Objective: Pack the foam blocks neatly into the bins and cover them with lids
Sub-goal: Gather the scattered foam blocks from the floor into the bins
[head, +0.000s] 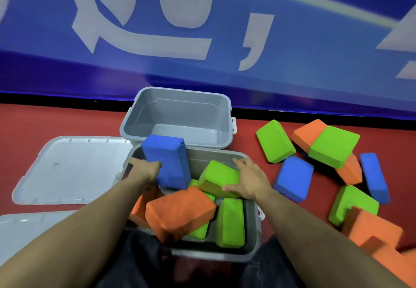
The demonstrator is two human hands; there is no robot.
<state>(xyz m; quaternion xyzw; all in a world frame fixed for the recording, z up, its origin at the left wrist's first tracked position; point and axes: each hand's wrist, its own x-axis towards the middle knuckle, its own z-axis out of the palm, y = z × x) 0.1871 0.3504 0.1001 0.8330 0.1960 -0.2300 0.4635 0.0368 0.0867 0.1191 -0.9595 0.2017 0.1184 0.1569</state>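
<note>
A grey bin (252,238) sits between my knees, holding several green and orange foam blocks in a jumble. My left hand (146,170) grips a blue block (166,159) standing on end at the bin's far left corner. My right hand (249,179) holds a tilted green block (218,179) from its right side, fingers over its far edge and thumb on the near side. A large orange block (180,211) lies slanted across the near part of the bin. A second grey bin (177,116) stands empty just beyond.
Two grey lids lie on the red floor at left, the far lid (69,170) and the near lid (22,229). Loose green, orange and blue blocks (333,164) are scattered on the floor at right. A blue banner wall (202,40) runs behind.
</note>
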